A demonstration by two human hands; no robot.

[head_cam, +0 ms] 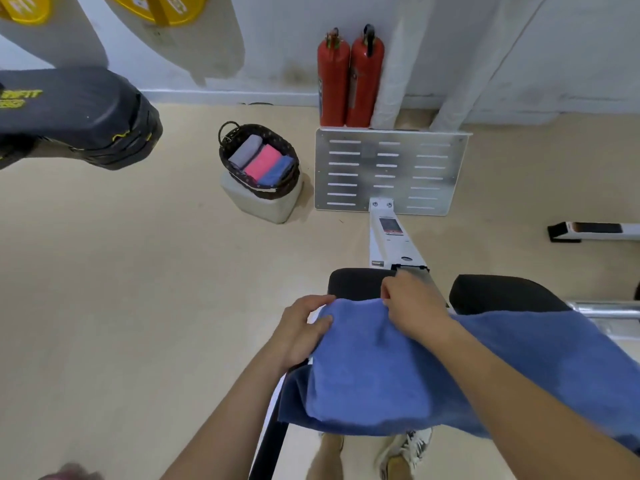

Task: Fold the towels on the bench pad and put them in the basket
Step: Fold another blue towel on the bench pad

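A blue towel (374, 368) lies spread over the black bench pad (356, 282), one layer folded over another, its right part trailing off to the right. My left hand (301, 327) grips the towel's far left corner, thumb on top. My right hand (412, 303) pinches the far edge near the middle. A dark woven basket (289, 181) stands on a white block across the floor, far left of the bench. Rolled grey, pink and blue towels lie inside it.
A perforated metal footplate (391, 171) and white rail (391, 237) extend ahead of the bench. Two red fire extinguishers (349, 77) stand by the wall. A black padded machine part (76, 112) hangs at left. My feet (401, 452) are below the towel.
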